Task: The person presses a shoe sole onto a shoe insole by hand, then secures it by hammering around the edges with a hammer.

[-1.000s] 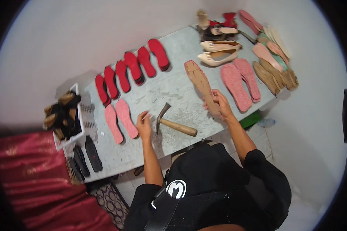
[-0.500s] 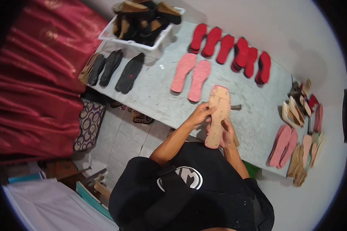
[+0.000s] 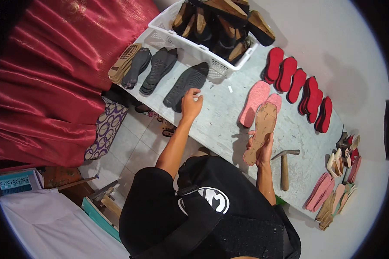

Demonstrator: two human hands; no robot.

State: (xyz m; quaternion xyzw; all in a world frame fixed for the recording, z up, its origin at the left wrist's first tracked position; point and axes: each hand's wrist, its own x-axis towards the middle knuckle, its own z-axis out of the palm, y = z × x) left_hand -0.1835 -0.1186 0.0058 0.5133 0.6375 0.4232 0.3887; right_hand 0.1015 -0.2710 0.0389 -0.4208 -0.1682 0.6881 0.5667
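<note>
My right hand [image 3: 266,150] is closed around the narrow lower part of a shoe insole [image 3: 263,121], whose tan underside faces up. This insole overlaps one of the pink insoles [image 3: 274,100] in view; another pink insole [image 3: 254,101] lies beside it on the table. My left hand [image 3: 191,105] reaches over the table at the edge of a black ribbed shoe sole [image 3: 191,81]. Its fingers are bent but apart, and nothing shows between them. Whether the fingertips touch the sole I cannot tell.
More dark soles [image 3: 159,69] and tan soles [image 3: 124,62] lie at the left. Behind them stands a white basket [image 3: 203,52] of wedge heels. Red insoles [image 3: 298,85] line the back. A hammer [image 3: 284,172] lies right of my right hand, with pale shoes [image 3: 335,164] farther right.
My left hand has let go of the insole and moved left to the black soles. The right hand keeps the insole. The view has shifted, and the whole hammer now shows.
</note>
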